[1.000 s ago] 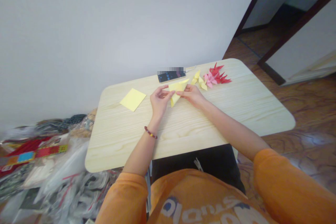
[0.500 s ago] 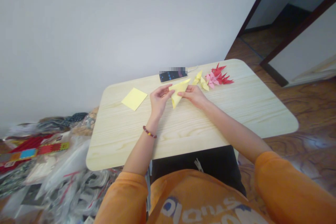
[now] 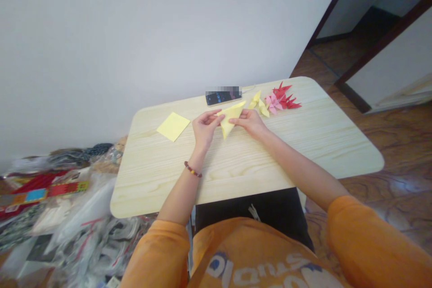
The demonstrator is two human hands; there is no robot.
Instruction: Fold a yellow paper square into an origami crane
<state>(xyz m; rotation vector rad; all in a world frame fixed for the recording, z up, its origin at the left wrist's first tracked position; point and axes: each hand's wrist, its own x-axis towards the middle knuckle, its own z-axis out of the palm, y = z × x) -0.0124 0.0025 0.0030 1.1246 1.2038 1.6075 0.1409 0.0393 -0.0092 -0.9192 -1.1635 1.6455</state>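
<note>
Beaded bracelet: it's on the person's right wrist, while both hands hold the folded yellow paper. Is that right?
Not quite: the head view shows the beaded bracelet on the left wrist, not the right one. The rest stands: the left hand and the right hand both hold the folded yellow paper.

Table (image 3: pixel 243 166); phone (image 3: pixel 224 99); yellow square (image 3: pixel 173 126); origami (image 3: pixel 274 103)

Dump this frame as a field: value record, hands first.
left hand: pinching the left part of the folded yellow paper
right hand: pinching its right part
flat sheet: yellow square on table, left of hands
phone: beyond hands, near wall
finished-looking shapes: yellow, pink, red; right of phone
bracelet: left wrist
</note>
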